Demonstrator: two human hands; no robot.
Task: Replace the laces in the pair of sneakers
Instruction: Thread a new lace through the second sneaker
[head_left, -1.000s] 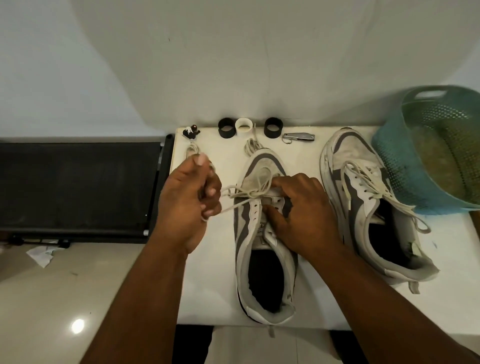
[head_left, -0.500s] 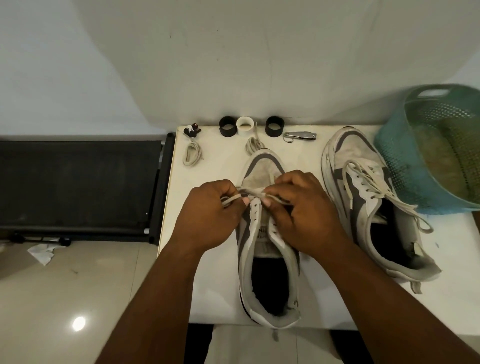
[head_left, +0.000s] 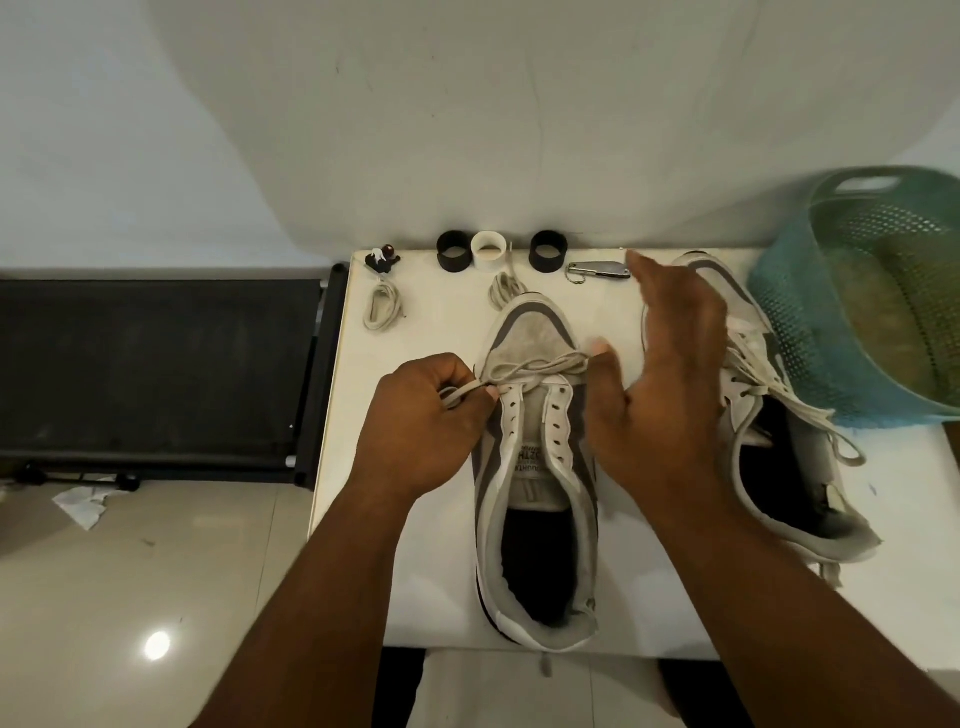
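A grey-and-white sneaker (head_left: 535, 467) lies toe-away in the middle of the white table (head_left: 415, 571), most of its eyelets bare. A beige lace (head_left: 535, 366) crosses its lowest eyelets near the toe. My left hand (head_left: 421, 421) is closed on the lace's left end beside the shoe. My right hand (head_left: 670, 384) is raised right of the toe, thumb and forefinger pinching the lace's right end, other fingers spread. The second sneaker (head_left: 779, 467), laced loosely, lies to the right, partly hidden behind my right hand.
A coiled lace (head_left: 382, 306) and another (head_left: 504, 286) lie at the back of the table with two black rings (head_left: 451, 251), a white ring (head_left: 488, 249) and a metal pocket tool (head_left: 597, 270). A teal basket (head_left: 810, 322) stands right. A black treadmill (head_left: 156, 364) is left.
My hands were together over the toe eyelets; now they have drawn apart, the right hand lifting up and to the right, stretching the lace across the shoe.
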